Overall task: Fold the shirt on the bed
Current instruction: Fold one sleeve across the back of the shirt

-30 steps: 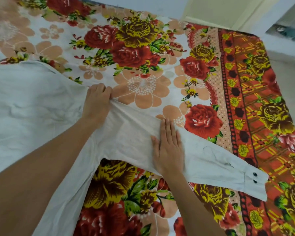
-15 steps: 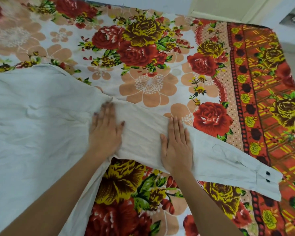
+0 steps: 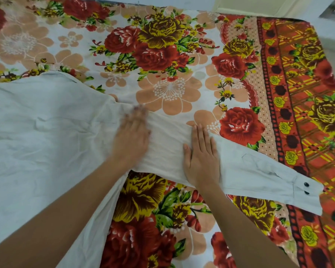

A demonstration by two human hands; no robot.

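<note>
Since a moment ago my left hand [image 3: 131, 139] has slid up toward the shoulder seam—blurred, palm flat. Across the floral bed [image 3: 162, 55] lies the white shirt [image 3: 37, 142], sleeve [image 3: 259, 171] stretched right—my right hand [image 3: 201, 157] presses it, fingers open, gripping nothing.

White shirt [image 3: 46, 132], red-floral bedsheet [image 3: 162, 55]

Looks like a bedroom in somebody's home; a bed [image 3: 182, 89] covered by a loud floral bedsheet [image 3: 290, 105] fills the view; pale wall [image 3: 259, 4] right behind it; floor [image 3: 333, 35] at the side
</note>
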